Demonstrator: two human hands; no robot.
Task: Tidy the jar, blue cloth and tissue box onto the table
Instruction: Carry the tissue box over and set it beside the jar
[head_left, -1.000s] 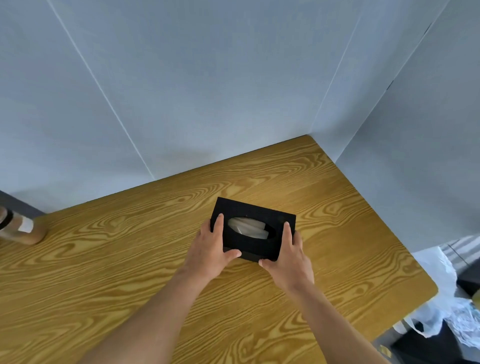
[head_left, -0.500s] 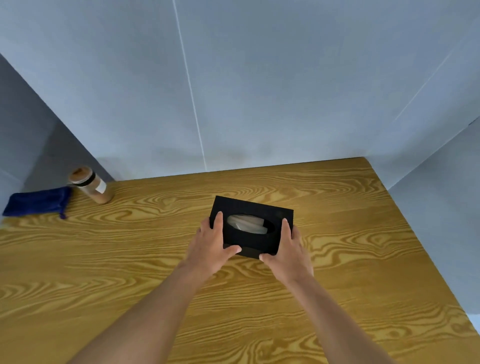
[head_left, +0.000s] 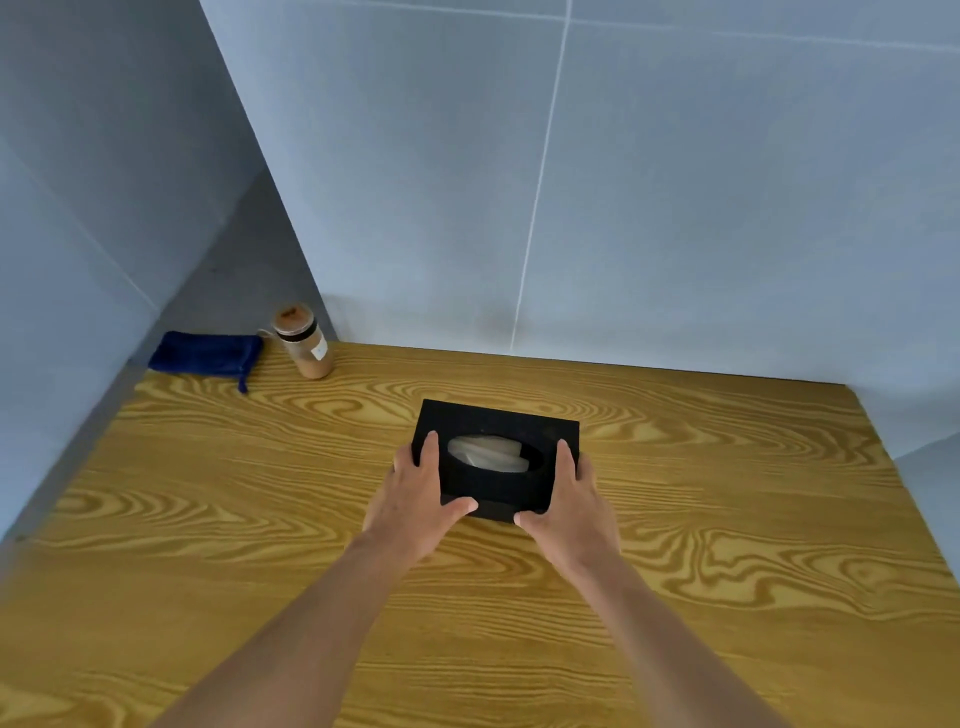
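A black tissue box (head_left: 511, 426) with a white tissue in its oval slot rests on the wooden table (head_left: 208, 519), near the middle. My left hand (head_left: 421, 493) grips its left end and my right hand (head_left: 569, 501) grips its right end, thumbs along the near side. A brown jar (head_left: 304, 342) with a cork-coloured lid and a small white label stands upright at the table's far left. Just left of the jar lies a folded blue cloth (head_left: 205, 356), by the table's far left corner.
Grey tiled walls (head_left: 623, 182) close the table in at the back, left and right. The table's right edge runs close to the right wall.
The view has swung left, bringing the jar and blue cloth further into frame. Both hands stay on the tissue box, which keeps its place on the table.
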